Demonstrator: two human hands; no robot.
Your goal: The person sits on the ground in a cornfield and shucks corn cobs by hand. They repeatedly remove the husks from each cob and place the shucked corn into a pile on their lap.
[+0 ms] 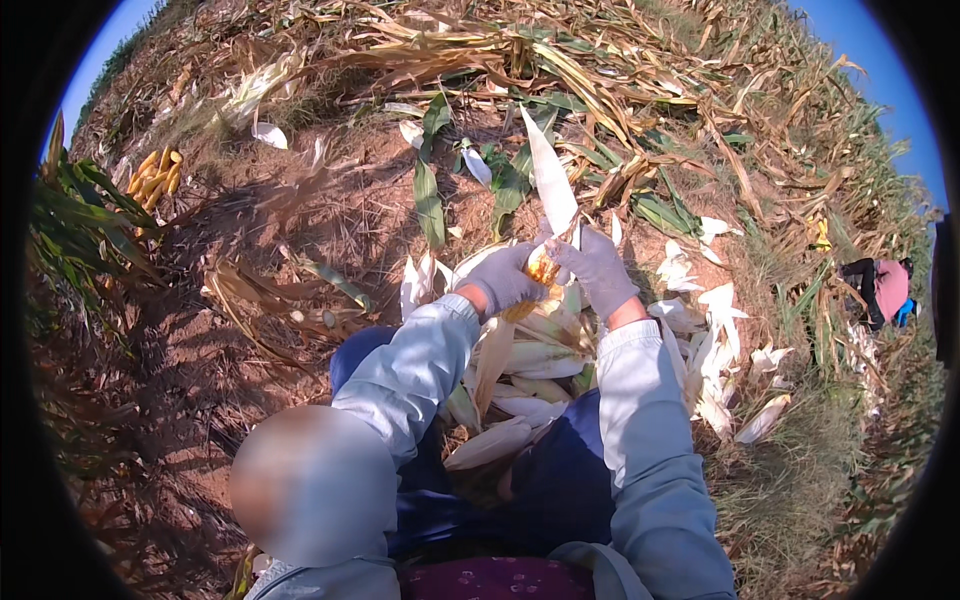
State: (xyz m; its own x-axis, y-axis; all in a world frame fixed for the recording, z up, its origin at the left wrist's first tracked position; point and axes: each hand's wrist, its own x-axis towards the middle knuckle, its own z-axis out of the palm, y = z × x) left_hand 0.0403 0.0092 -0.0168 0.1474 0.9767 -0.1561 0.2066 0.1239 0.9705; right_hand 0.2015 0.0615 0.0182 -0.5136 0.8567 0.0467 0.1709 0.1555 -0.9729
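Both of my hands wear grey gloves and meet in front of me over a heap of husks. My left hand [505, 277] is closed around an ear of corn [541, 266], whose yellow-orange kernels show between the hands. My right hand [600, 272] is closed at the ear's upper end, by the base of a long pale husk leaf [550, 178] that points up and away. Its fingertips are partly hidden, but they seem to pinch the husk. Below the hands, between my knees, lie several ears in pale husks [540, 360].
Stripped husks [715, 345] lie to the right. A pile of bare yellow ears [155, 178] sits at the far left beside green leaves [90, 225]. Dry cornstalks [480, 50] cover the ground ahead. Another person [885, 287] in pink bends over at the far right.
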